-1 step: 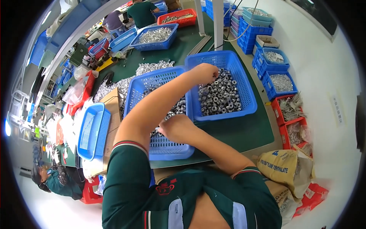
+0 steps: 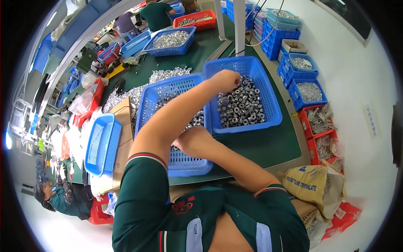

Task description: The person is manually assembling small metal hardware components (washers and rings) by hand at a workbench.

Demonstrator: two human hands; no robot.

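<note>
My arms cross. My left hand (image 2: 226, 81) reaches over the far left part of the right blue basket (image 2: 273, 107), which holds a heap of metal nuts or ring-shaped parts (image 2: 243, 105). Its fingers are curled closed, and what they hold, if anything, is hidden. My right hand (image 2: 194, 141) is down in the left blue basket (image 2: 184, 169), behind my left forearm. Those fingers look closed near similar metal parts (image 2: 196, 119); their tips are partly hidden and I cannot make out what is in them.
Loose shiny parts (image 2: 168, 74) lie on the green table (image 2: 268, 147) beyond the baskets. An empty blue basket (image 2: 100, 145) stands left on cardboard; a filled blue basket (image 2: 170, 42) stands far off. A white post (image 2: 239, 29) rises behind. Co-workers sit at the far end and left.
My left elbow and forearm have shifted slightly to the right. My right hand has moved very slightly; both hands stay over the same baskets.
</note>
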